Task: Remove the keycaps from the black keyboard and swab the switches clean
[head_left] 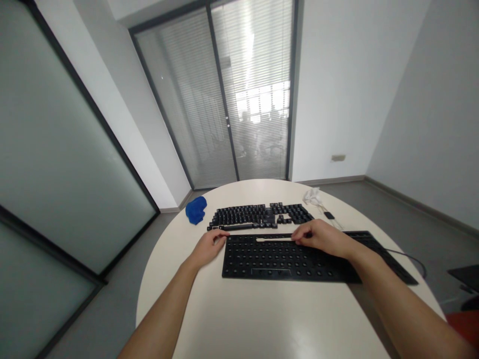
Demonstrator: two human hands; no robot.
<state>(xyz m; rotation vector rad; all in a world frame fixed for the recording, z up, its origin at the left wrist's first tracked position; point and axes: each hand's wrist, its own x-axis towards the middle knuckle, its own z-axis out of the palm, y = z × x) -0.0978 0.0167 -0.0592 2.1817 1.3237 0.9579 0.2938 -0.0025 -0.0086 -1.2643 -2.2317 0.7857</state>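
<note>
Stick (275,240) is pinched in my right hand (318,236). My loose left hand (206,249) likely steadies the keyboard's (292,260) far-left corner.

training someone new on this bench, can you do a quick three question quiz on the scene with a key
1. The right hand holds: a) a cable; b) a white stick; c) a screwdriver.
2. True or false: loose keycaps lie beyond the keyboard, as the person sees it.
3. Fill in near or far: the left hand is at the keyboard's ____ left corner.

Key: 1 b; 2 true; 3 far.
</note>
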